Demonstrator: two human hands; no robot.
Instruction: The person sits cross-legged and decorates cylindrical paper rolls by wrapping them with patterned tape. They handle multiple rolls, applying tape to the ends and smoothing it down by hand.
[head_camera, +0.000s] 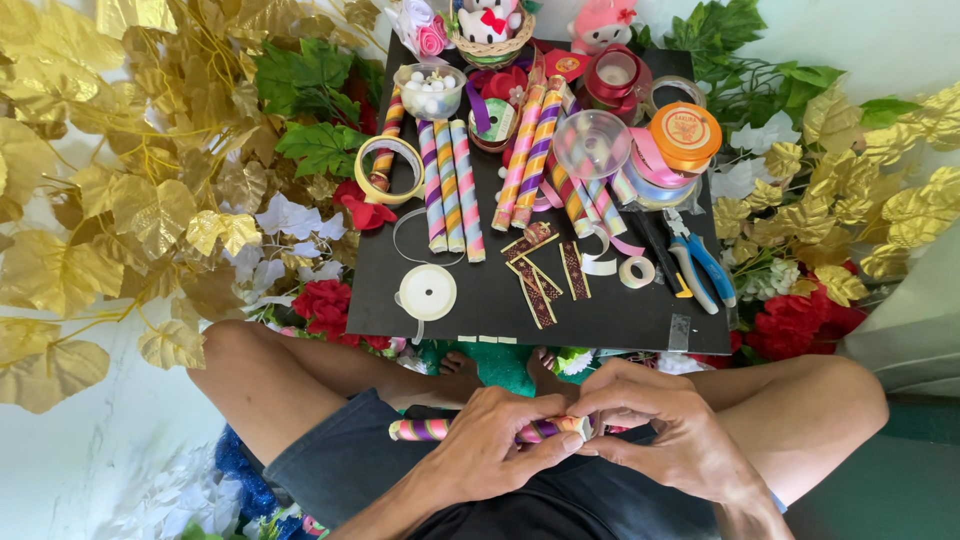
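In the head view, a striped paper roll (490, 429) is held across the lap at the lower middle of the frame. The left hand (495, 440) is closed around its middle, and the right hand (665, 425) is pinched on its right end, where the wrapping appears unfinished. Judged from this, one roll is in work, while several wrapped rolls (450, 185) are already laid on the black board (620, 315) at upper centre. Cut ribbon strips (548, 270) and a white tape spool (427, 292) are left unused beside them. A clear cup (429, 92) at the top holds white beads. A clear round tub (592, 140) appears empty. A small basket (490, 40) at the top edge holds a soft toy. Blue pliers (705, 265) lie at the board's right.
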